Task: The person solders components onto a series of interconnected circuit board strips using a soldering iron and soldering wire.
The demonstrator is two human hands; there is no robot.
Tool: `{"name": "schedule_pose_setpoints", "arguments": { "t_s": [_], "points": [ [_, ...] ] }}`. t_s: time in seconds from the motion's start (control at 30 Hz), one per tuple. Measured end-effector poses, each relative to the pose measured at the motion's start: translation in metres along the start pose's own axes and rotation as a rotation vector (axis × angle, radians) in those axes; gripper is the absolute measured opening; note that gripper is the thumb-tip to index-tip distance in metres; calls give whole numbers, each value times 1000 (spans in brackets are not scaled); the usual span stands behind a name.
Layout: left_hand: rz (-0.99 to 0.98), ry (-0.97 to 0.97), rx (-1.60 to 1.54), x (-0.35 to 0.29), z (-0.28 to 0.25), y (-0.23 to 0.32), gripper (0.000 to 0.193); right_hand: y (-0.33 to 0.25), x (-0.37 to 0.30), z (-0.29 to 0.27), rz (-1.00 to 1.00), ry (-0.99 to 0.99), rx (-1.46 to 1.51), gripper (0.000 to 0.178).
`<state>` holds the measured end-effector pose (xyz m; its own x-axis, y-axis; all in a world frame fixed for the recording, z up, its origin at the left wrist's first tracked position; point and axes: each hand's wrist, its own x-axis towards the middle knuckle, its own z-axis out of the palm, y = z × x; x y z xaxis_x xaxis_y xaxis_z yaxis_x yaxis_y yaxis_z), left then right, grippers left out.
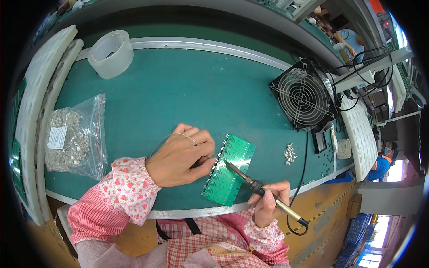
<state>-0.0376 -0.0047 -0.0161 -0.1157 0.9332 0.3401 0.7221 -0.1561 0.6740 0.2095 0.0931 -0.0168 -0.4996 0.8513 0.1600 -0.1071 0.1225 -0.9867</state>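
A green circuit board panel lies tilted on the green work mat, near the table's front edge. Small metal parts line its left side. My right hand grips a soldering iron like a pen, and the iron's tip meets the board near its upper left part. At the board's left edge, my left hand is closed, thumb and fingertips pinched together beside the iron's tip. A thin solder wire loops over the back of this hand; its end between the fingers is hidden.
Small metal parts lie in a pile right of the board. A black fan stands at the back right, its cable crossing the mat. On the left are a bag of metal parts, a tape roll and white foam trays.
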Motion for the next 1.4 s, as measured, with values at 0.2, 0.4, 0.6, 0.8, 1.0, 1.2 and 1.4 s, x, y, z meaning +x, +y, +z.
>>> {"name": "schedule_pose_setpoints", "arguments": {
  "t_s": [0.2,0.4,0.6,0.8,1.0,1.2,1.4],
  "points": [
    [25,-13,12,0,3,0,12,-2,1,-1,36,-48,-26,24],
    [38,-3,27,2,5,1,13,-3,2,-1,67,-52,-49,25],
    [47,17,45,0,6,0,15,-1,2,-2,41,-92,-71,23],
    [56,25,67,2,7,1,16,-2,3,4,21,-59,-119,25],
    [63,36,75,2,7,0,16,0,3,-1,7,-88,-118,24],
    [36,37,40,2,8,-1,15,3,1,-3,-6,-57,-13,23],
    [64,50,48,3,9,0,16,0,2,-1,50,-68,-36,24]
  ]
}}
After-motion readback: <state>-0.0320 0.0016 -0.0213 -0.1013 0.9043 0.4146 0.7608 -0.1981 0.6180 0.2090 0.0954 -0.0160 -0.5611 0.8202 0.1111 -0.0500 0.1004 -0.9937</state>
